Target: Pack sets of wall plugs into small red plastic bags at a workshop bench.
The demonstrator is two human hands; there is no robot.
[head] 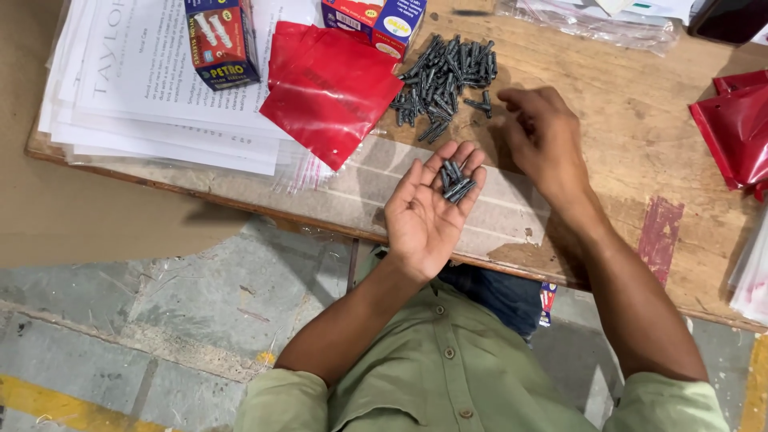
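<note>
My left hand (pixel 428 208) is turned palm up over the near edge of the wooden table (pixel 640 144), with several small dark grey plugs (pixel 456 180) lying on its fingers. My right hand (pixel 540 136) hovers just right of it, fingers curled and spread, reaching toward a pile of the same grey plugs (pixel 444 84) on the table. One loose plug (pixel 480 104) lies near its fingertips. Whether the right hand pinches a plug is unclear.
Red plastic pouches (pixel 332 88) lie left of the pile, more red pouches (pixel 740 132) at the right edge. Small printed cartons (pixel 222 40) (pixel 374 20) stand on a stack of white papers (pixel 152 96). Clear bags (pixel 592 20) lie at the back. A concrete floor (pixel 160 320) is below.
</note>
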